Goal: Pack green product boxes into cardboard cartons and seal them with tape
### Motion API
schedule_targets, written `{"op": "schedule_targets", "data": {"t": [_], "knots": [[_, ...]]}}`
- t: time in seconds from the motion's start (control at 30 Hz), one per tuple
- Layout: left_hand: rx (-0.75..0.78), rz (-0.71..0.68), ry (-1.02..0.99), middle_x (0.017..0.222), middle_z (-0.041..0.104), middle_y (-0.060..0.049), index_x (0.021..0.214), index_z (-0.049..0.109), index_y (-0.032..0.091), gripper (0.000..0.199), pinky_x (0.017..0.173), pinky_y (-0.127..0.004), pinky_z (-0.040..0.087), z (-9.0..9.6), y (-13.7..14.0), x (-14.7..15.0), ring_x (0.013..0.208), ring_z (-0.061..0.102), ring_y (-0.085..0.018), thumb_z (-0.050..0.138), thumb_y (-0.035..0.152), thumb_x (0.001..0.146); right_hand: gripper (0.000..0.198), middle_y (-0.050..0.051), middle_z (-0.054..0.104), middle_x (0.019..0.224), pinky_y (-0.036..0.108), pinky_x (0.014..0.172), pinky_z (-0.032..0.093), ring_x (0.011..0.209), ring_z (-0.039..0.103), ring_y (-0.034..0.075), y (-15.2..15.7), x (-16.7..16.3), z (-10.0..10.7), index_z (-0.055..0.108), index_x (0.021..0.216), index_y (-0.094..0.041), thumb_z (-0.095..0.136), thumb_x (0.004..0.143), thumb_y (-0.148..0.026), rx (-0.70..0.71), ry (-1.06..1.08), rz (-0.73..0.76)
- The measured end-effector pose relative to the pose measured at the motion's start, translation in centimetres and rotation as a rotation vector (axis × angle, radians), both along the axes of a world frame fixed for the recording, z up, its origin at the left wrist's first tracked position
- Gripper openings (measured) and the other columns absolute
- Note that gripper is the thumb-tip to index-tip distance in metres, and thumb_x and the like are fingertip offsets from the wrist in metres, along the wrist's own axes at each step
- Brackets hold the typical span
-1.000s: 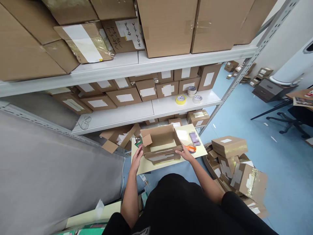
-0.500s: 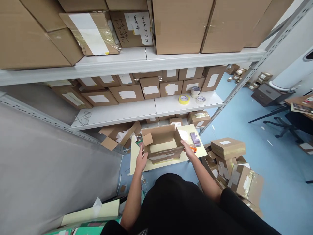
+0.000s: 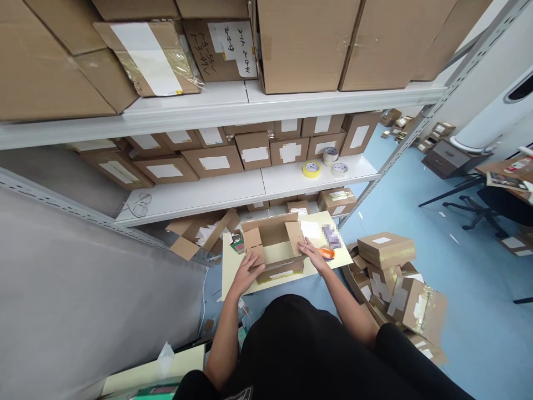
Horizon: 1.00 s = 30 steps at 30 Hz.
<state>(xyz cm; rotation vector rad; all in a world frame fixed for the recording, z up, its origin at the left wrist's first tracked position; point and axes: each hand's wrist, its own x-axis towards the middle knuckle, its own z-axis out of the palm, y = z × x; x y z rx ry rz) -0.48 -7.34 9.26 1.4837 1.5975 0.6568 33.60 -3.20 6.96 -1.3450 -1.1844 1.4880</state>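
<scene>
An opened cardboard box (image 3: 281, 269) stands on the pale yellow tabletop (image 3: 230, 278) before me. Its two short side flaps lean inward over the opening, and the pale inside bottom shows between them. My left hand (image 3: 246, 275) rests at the left flap near the front corner, thumb and fingers apart. On the other side, my right hand (image 3: 312, 254) lies with stretched fingers against the right flap. Just beyond that hand is an orange item (image 3: 327, 253) whose kind I cannot make out. A green, dark-topped item (image 3: 237, 243) sits left of the box.
White paper (image 3: 310, 229) lies at the table's back right. Behind rises a shelf rack (image 3: 200, 199) of labelled cartons, with a yellow tape roll (image 3: 311, 169) and pale rolls (image 3: 339, 170). Piled cartons (image 3: 385, 250) stand on the floor at right; an open carton (image 3: 187, 244) is at left.
The box's side flaps have folded inward. My left hand has shifted from the outer left side onto the flap, and my right hand has moved slightly left onto the right flap.
</scene>
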Motion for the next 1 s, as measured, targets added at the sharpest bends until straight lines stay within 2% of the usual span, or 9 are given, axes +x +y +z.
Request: {"op": "schedule_targets", "data": {"t": [0.1, 0.17, 0.23, 0.33, 0.47, 0.6, 0.7, 0.87, 1.0], "knots": [[0.018, -0.036, 0.006, 0.160, 0.050, -0.011, 0.130, 0.074, 0.026, 0.069, 0.128, -0.051, 0.024, 0.1, 0.3, -0.5, 0.156, 0.031, -0.036, 0.078, 0.067, 0.075, 0.066, 0.002, 0.031, 0.171, 0.054, 0.128, 0.023, 0.160, 0.021, 0.034, -0.1, 0.9, -0.3, 0.074, 0.131, -0.033, 0.080, 0.076, -0.069, -0.012, 0.005, 0.061], [0.026, 0.033, 0.015, 0.150, 0.061, -0.011, 0.128, 0.074, 0.027, 0.061, 0.125, -0.050, 0.032, 0.3, 0.6, -0.6, 0.148, 0.045, -0.035, 0.072, 0.066, 0.080, 0.071, 0.003, 0.028, 0.172, 0.054, 0.127, 0.025, 0.160, 0.023, 0.035, -0.1, 1.3, -0.6, 0.071, 0.134, -0.033, 0.085, 0.072, -0.065, 0.015, 0.009, 0.122], [0.068, 0.148, 0.054, 0.147, 0.062, -0.011, 0.136, 0.068, 0.027, 0.063, 0.120, -0.048, 0.039, 0.6, 0.9, -0.4, 0.141, 0.053, -0.034, 0.068, 0.065, 0.085, 0.074, 0.004, 0.031, 0.171, 0.053, 0.126, 0.030, 0.158, 0.028, 0.034, -0.1, 1.4, -1.1, 0.070, 0.135, -0.033, 0.088, 0.068, -0.061, 0.051, 0.017, 0.144], [0.182, 0.262, 0.165, 0.161, 0.048, -0.012, 0.159, 0.042, 0.029, 0.085, 0.115, -0.047, 0.044, 0.9, 1.3, 0.2, 0.145, 0.048, -0.035, 0.070, 0.060, 0.085, 0.077, 0.009, 0.047, 0.162, 0.053, 0.122, 0.037, 0.151, 0.041, 0.034, 0.0, 0.7, -2.1, 0.067, 0.137, -0.030, 0.086, 0.070, -0.060, 0.096, 0.024, 0.034], [0.187, 0.225, 0.318, 0.172, 0.025, -0.014, 0.168, 0.013, 0.032, 0.109, 0.106, -0.048, 0.051, 1.0, 2.4, 0.6, 0.146, 0.045, -0.040, 0.076, 0.051, 0.081, 0.093, 0.015, 0.065, 0.142, 0.058, 0.108, 0.051, 0.133, 0.060, 0.036, 0.1, -0.8, -3.9, 0.049, 0.153, -0.028, 0.080, 0.071, -0.060, 0.088, 0.000, -0.150], [0.249, 0.074, 0.442, 0.177, 0.000, -0.012, 0.167, 0.018, 0.034, 0.125, 0.113, -0.053, 0.043, 1.9, 4.6, 0.0, 0.150, 0.035, -0.049, 0.089, 0.043, 0.064, 0.096, 0.016, 0.063, 0.143, 0.060, 0.106, 0.052, 0.128, 0.062, 0.037, 0.0, -1.5, -5.3, 0.044, 0.156, -0.027, 0.075, 0.072, -0.060, 0.090, -0.077, -0.198], [0.323, -0.034, 0.395, 0.177, -0.004, -0.010, 0.166, 0.019, 0.034, 0.131, 0.120, -0.053, 0.036, 2.9, 6.7, -0.6, 0.155, 0.027, -0.048, 0.093, 0.041, 0.058, 0.091, 0.016, 0.058, 0.150, 0.060, 0.112, 0.047, 0.133, 0.058, 0.038, -0.1, -1.5, -5.7, 0.048, 0.154, -0.027, 0.074, 0.073, -0.061, 0.146, -0.108, -0.190], [0.369, -0.037, 0.291, 0.175, 0.016, -0.012, 0.167, 0.016, 0.031, 0.119, 0.121, -0.049, 0.035, 3.8, 9.7, -0.8, 0.156, 0.030, -0.040, 0.084, 0.041, 0.071, 0.092, 0.014, 0.060, 0.149, 0.061, 0.115, 0.044, 0.136, 0.056, 0.038, -0.2, -1.5, -5.3, 0.049, 0.155, -0.027, 0.072, 0.074, -0.064, 0.177, -0.097, -0.160], [0.396, 0.015, 0.258, 0.157, 0.048, -0.012, 0.159, 0.042, 0.029, 0.084, 0.123, -0.048, 0.033, 2.5, 9.4, -1.2, 0.149, 0.041, -0.036, 0.073, 0.041, 0.082, 0.096, 0.013, 0.061, 0.147, 0.062, 0.117, 0.041, 0.139, 0.054, 0.040, -0.5, -1.6, -5.3, 0.048, 0.156, -0.028, 0.073, 0.072, -0.067, 0.120, -0.107, -0.187]]}}
